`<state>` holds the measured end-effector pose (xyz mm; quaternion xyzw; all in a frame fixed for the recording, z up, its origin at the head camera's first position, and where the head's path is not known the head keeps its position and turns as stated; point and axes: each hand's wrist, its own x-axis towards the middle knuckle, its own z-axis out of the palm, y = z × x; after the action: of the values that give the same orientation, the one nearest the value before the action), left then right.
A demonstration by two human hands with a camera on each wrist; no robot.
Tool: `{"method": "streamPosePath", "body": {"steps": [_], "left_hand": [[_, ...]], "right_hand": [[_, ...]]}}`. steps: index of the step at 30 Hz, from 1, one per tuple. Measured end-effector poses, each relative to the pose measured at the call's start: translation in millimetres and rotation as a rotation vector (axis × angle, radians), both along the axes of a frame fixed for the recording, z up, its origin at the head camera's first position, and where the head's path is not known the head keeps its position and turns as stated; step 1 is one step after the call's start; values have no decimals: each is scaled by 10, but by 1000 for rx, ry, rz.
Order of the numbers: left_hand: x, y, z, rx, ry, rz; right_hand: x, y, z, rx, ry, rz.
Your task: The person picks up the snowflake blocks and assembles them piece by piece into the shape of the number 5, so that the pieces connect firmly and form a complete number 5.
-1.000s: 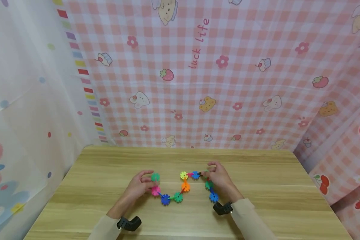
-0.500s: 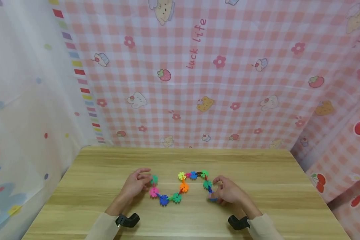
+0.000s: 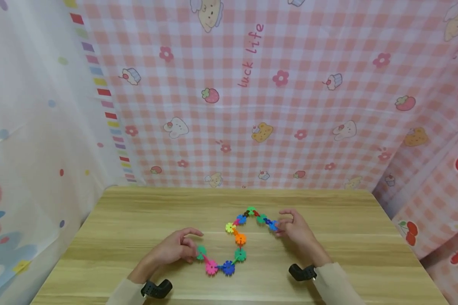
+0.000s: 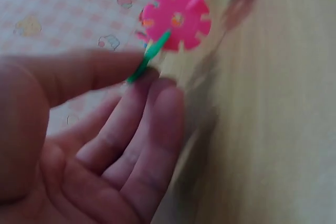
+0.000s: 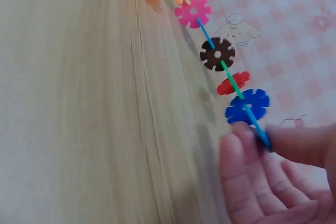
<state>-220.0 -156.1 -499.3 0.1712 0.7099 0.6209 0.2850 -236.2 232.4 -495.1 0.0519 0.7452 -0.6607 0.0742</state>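
A chain of notched plastic discs (image 3: pixel 240 239) in several colours curves across the table in an S shape. At its near left end my left hand (image 3: pixel 178 247) pinches a green disc (image 3: pixel 201 253) between thumb and finger. In the left wrist view that green disc (image 4: pixel 151 55) shows edge-on, slotted into a pink disc (image 4: pixel 177 19). My right hand (image 3: pixel 298 231) pinches the light blue disc (image 3: pixel 273 225) at the other end. Seen from the right wrist, this disc (image 5: pixel 256 127) is edge-on and joined to a dark blue disc (image 5: pixel 248 106), with red, brown and pink ones beyond.
The wooden table (image 3: pixel 328 207) extends around the chain on all sides. Behind it hangs a pink checked curtain (image 3: pixel 229 114), with a pale dotted one (image 3: pixel 61 127) at the left. Each wrist wears a black band (image 3: pixel 156 289).
My left hand has come nearer with the green end. My right hand went from the chain's middle to its blue end, then moved that end away. The chain has bent into a taller S.
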Motion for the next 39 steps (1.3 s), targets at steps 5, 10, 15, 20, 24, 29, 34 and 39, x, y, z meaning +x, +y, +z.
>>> {"method": "streamPosePath", "body": {"steps": [5,10,15,20,24,29,34,39], "left_hand": [[112,109,3,-32,-25,-130],[239,287,-4,-42,-25,-219],[342,487,-16,-48,-20,-247],[413,661,-29,-59,11,-237],[446,743,-50,-56,13,-234],[464,775,-71,-57,19,-229],[466,773,-68,-53,1,-223],[459,760,-65,-70,-5,-205]], "right_hand": [[-143,-102,-56,-65,14,-109],[-258,-218,-88,-41,44,-167],[-371,-334,-137,-30,73,-239],[-445,-412,-191,-22,71,-285],[-447,-425,-202,-23,65,-295],[-445,-430,-199,-24,59,-291],[-442,-421,-202,-16,41,-277],[-439,-399,-192,-23,23,-272]]}}
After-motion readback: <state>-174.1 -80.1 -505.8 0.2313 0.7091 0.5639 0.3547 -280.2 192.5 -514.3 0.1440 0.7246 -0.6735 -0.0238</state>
